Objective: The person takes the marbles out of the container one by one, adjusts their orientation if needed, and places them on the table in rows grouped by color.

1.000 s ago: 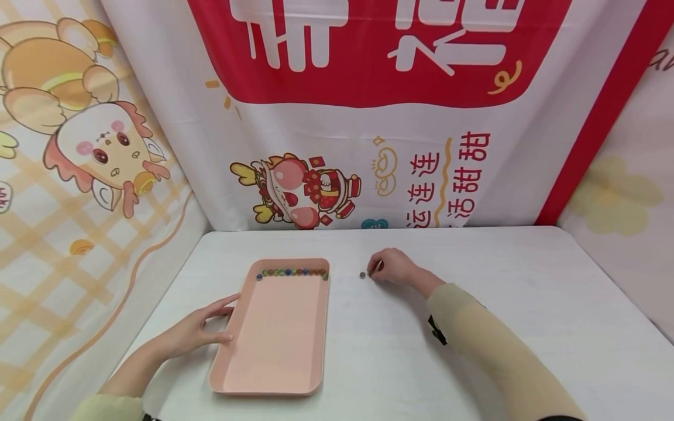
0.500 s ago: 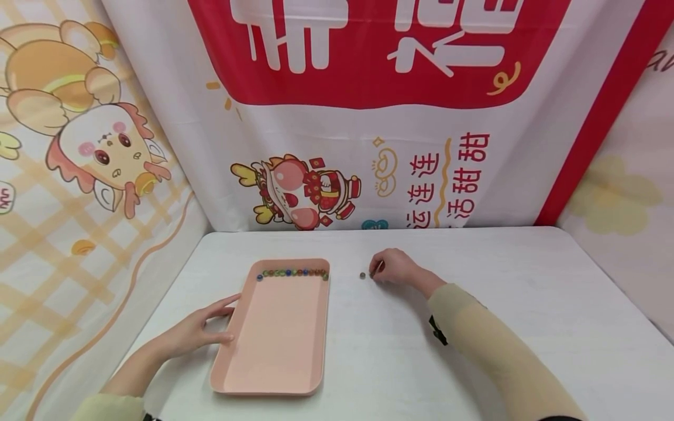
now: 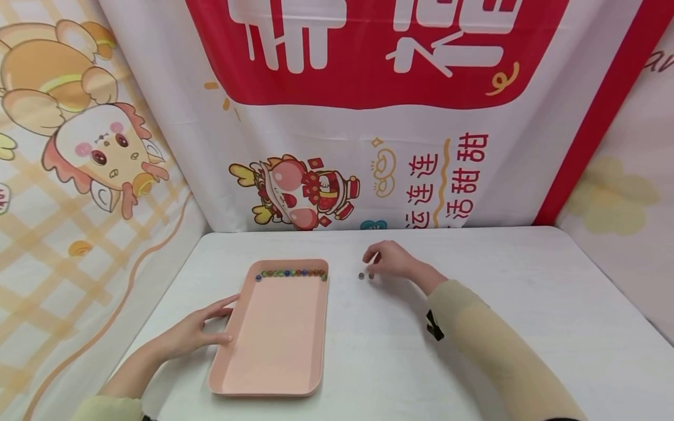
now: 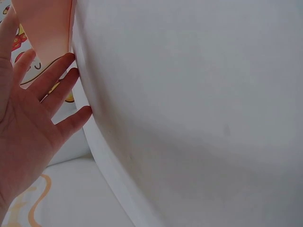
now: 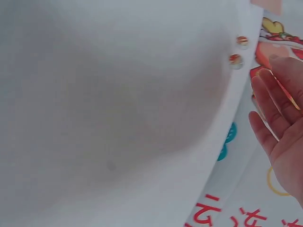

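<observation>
A pink rectangular tray (image 3: 271, 333) lies on the white table, with a row of coloured glass marbles (image 3: 286, 273) along its far end. My left hand (image 3: 192, 333) rests against the tray's left side, thumb and fingertips at the rim; in the left wrist view its fingers are spread and fairly straight. Right of the tray, two loose marbles (image 3: 361, 276) sit side by side on the table. Just over the right one of them hovers my right hand (image 3: 395, 261), its fingers loosely bent and nothing in them. Orange streaks show in both clear marbles (image 5: 236, 61) in the right wrist view.
The white table (image 3: 474, 292) meets a hanging white and red printed cloth (image 3: 363, 169) at its far edge. A cartoon-printed cloth (image 3: 79, 175) stands along the left side, and another pale cloth (image 3: 621, 175) along the right.
My right hand has let go of a marble and lifted slightly, its fingers parting; that marble now shows on the table beside the other. The left hand and tray stay put.
</observation>
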`<action>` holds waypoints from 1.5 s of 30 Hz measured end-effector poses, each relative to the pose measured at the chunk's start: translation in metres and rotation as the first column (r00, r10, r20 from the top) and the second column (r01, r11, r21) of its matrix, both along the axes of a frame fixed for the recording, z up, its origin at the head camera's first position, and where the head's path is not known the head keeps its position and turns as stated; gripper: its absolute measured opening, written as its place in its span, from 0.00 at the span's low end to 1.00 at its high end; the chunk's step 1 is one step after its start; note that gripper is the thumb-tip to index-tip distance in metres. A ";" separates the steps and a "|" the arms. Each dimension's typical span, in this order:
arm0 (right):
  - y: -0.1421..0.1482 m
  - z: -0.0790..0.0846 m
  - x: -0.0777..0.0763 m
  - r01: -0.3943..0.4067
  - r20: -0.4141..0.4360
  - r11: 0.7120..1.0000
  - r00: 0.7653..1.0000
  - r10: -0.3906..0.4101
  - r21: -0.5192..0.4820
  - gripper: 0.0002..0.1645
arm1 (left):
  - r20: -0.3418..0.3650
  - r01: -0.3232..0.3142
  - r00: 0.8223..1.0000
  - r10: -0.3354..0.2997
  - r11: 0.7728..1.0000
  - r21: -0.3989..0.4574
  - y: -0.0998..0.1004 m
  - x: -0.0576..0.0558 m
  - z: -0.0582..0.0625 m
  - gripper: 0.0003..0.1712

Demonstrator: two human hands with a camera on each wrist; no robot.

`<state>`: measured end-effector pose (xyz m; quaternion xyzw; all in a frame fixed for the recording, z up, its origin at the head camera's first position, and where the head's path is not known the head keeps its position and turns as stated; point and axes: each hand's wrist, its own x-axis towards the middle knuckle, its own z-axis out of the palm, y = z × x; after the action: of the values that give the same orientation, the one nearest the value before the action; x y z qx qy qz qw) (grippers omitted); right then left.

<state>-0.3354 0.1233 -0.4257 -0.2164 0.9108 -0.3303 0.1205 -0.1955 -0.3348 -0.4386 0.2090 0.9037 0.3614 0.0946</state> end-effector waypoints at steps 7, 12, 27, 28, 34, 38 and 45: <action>-0.026 0.029 0.007 -0.086 -0.060 0.996 0.995 0.084 -0.027 0.09 | 0.002 -0.004 1.000 0.004 1.000 -0.002 0.000 0.000 0.000 0.48; -0.050 0.038 0.014 -0.127 -0.057 0.991 0.991 0.125 -0.040 0.09 | -0.001 0.005 1.000 -0.005 1.000 0.015 0.000 0.000 -0.001 0.48; -0.111 0.005 0.020 -0.140 -0.068 0.989 0.988 0.137 -0.041 0.16 | -0.006 0.001 1.000 0.000 1.000 0.019 0.000 0.001 -0.001 0.48; -0.113 0.004 0.020 -0.133 -0.065 0.991 0.989 0.131 -0.031 0.16 | -0.006 0.001 1.000 -0.001 1.000 0.015 0.000 0.001 -0.001 0.48; -0.122 0.000 0.019 -0.104 -0.073 0.994 0.992 0.106 0.030 0.18 | -0.004 0.008 1.000 -0.008 1.000 0.007 0.000 -0.001 -0.001 0.48; -0.125 -0.004 0.013 -0.093 -0.092 0.993 0.991 0.100 0.078 0.19 | 0.009 0.008 1.000 -0.008 1.000 0.000 0.000 -0.003 -0.001 0.49; -0.131 -0.009 0.008 -0.072 -0.095 0.989 0.992 0.085 0.128 0.20 | 0.013 0.007 1.000 -0.007 1.000 0.001 0.001 -0.003 0.000 0.50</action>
<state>-0.3271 -0.0079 -0.4351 -0.2606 0.9252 -0.2569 0.1010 -0.1983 -0.3337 -0.4389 0.2098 0.9022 0.3630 0.1015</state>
